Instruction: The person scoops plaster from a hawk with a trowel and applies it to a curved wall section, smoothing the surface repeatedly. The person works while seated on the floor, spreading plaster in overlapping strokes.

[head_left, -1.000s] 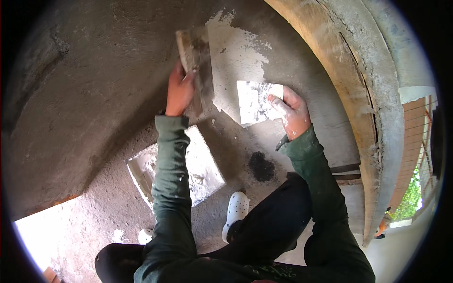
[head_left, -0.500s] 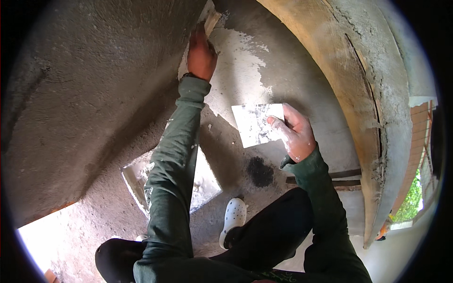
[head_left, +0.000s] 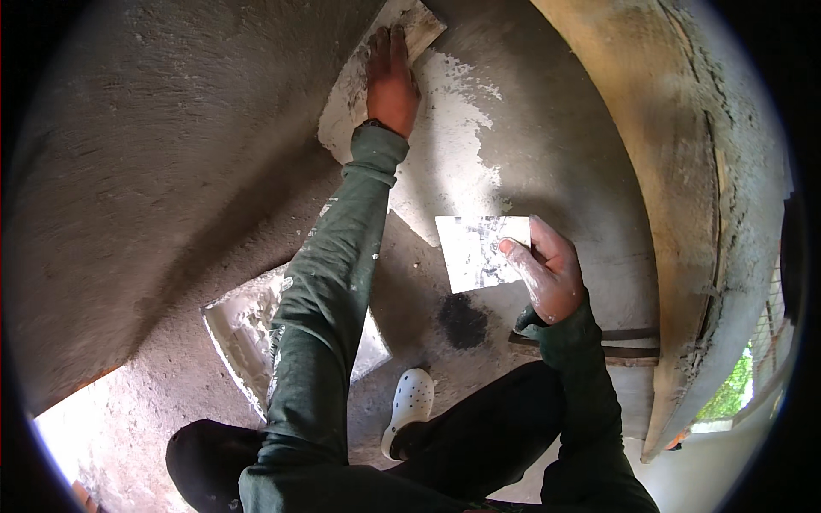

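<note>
Wood shows along the edge of a flat tool (head_left: 425,34) under the left hand (head_left: 392,98), up beside the dark rough wall (head_left: 214,128); that hand's fingers (head_left: 398,47) lie stretched over the tool, and whether they close on a grip I cannot tell. White and grey-smudged, a flat plate (head_left: 470,252) sits clamped in the fingers of the right hand (head_left: 556,278), near a ragged white patch (head_left: 457,120); 1 white tray (head_left: 221,329) with pale paste (head_left: 252,321) lies on the floor (head_left: 410,291), partly hidden by the left sleeve (head_left: 329,299), and 1 white perforated shoe (head_left: 412,398) stands near it.
</note>
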Demonstrator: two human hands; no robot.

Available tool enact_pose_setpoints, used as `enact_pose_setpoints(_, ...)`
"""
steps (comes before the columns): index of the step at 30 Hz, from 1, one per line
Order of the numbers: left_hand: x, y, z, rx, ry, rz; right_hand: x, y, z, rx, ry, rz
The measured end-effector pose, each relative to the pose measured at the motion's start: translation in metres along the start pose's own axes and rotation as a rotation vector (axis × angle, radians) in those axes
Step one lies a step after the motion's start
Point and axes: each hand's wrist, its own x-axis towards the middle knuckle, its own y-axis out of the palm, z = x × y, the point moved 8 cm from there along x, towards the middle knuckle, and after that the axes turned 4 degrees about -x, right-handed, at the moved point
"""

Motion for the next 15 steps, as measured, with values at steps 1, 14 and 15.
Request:
enact_pose_setpoints(1, -0.001, 0.002, -0.001, 0.011, -0.010, -0.005, -0.001, -0.002, -0.001, -0.020, 0.010, -0.005)
enact_pose_setpoints(14, 0.008, -0.015, -0.025, 0.063, 0.060, -0.163, 0.000, -0.018, -0.011, -0.038, 0.025, 0.007)
enact_pose_setpoints(15, -0.001, -0.007, -0.019, -0.030, -0.002, -0.092, 0.002, -0.014, -0.008, -0.032, 0.011, 0.010)
